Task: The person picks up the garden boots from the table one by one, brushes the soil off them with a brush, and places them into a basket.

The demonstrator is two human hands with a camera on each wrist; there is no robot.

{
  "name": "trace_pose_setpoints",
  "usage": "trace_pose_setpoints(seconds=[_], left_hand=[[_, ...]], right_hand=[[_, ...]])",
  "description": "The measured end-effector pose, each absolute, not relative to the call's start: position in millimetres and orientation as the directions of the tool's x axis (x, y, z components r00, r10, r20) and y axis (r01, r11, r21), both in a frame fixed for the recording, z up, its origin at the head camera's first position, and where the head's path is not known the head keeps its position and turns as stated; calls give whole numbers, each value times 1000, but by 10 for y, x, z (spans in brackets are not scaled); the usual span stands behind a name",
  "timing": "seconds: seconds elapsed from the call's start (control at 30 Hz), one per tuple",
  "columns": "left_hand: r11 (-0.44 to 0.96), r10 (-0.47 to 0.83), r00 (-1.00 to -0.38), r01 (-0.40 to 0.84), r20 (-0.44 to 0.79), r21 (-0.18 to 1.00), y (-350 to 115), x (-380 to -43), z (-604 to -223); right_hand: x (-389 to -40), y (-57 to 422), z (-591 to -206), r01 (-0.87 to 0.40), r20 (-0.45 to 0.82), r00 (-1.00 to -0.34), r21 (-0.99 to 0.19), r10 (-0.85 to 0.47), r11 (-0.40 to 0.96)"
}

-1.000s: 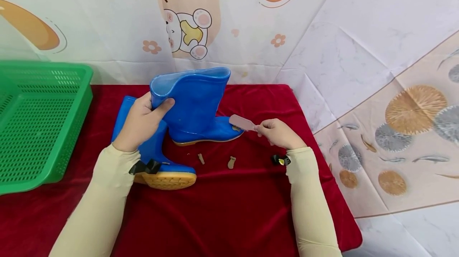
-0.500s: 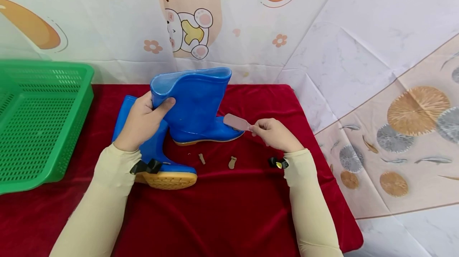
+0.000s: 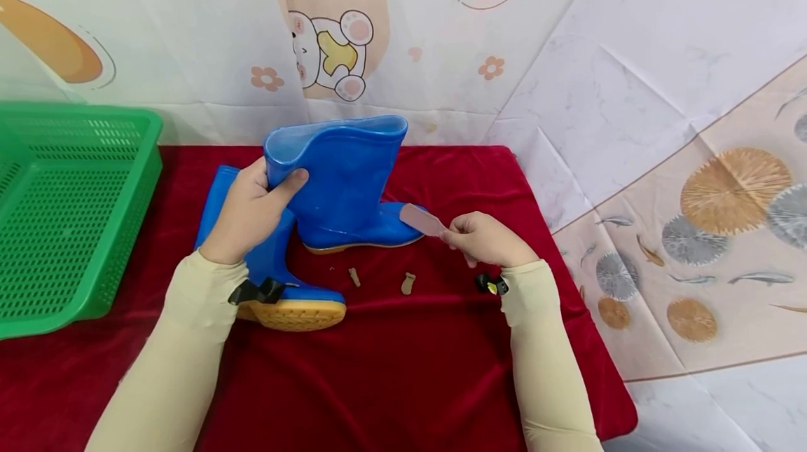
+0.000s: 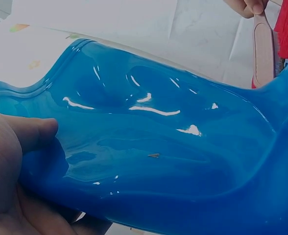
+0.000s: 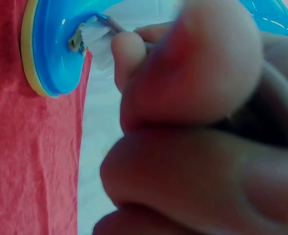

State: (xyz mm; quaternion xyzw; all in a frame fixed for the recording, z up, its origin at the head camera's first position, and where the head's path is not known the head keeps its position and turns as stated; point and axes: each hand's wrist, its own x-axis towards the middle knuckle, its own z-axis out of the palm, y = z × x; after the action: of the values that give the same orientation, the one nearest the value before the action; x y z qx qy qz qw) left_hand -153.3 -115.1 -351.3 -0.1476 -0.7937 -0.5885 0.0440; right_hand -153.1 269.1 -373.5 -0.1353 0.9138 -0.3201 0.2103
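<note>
My left hand (image 3: 249,210) grips the top of a blue rain boot (image 3: 343,182), thumb on the outside of the shaft. This boot stands upright with its toe pointing right. By its handle, my right hand (image 3: 492,238) holds a pink brush (image 3: 421,219) over the toe. White bristles (image 5: 97,41) meet a brown, mud-like lump (image 5: 75,41) on the toe in the right wrist view. A small brown speck (image 4: 154,155) sits on the shaft. Beneath my left forearm, the second blue boot (image 3: 309,294) lies on its side, showing its yellow sole.
Two brown lumps, one slim (image 3: 354,277) and one wider (image 3: 408,283), lie on the red cloth (image 3: 403,368) in front of the upright boot. A green plastic basket (image 3: 88,228) stands at the left. Patterned sheets (image 3: 441,31) hang behind the table.
The brush has gone left over the boot's toe and then back right, its head tilting. My left hand and the upright boot have stayed in place.
</note>
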Motion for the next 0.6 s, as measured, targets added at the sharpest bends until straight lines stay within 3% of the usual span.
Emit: trace_pose_setpoints(seconds=[0.43, 0.6], left_hand=[[252, 181, -955, 277, 236, 927, -1173, -1540, -3535], [248, 183, -953, 283, 242, 927, -1161, -1540, -3532]], right_hand=[[-1568, 2817, -3724, -110, -306, -884, -600, -355, 793], [-1575, 2801, -3755, -89, -247, -907, -680, -341, 728]])
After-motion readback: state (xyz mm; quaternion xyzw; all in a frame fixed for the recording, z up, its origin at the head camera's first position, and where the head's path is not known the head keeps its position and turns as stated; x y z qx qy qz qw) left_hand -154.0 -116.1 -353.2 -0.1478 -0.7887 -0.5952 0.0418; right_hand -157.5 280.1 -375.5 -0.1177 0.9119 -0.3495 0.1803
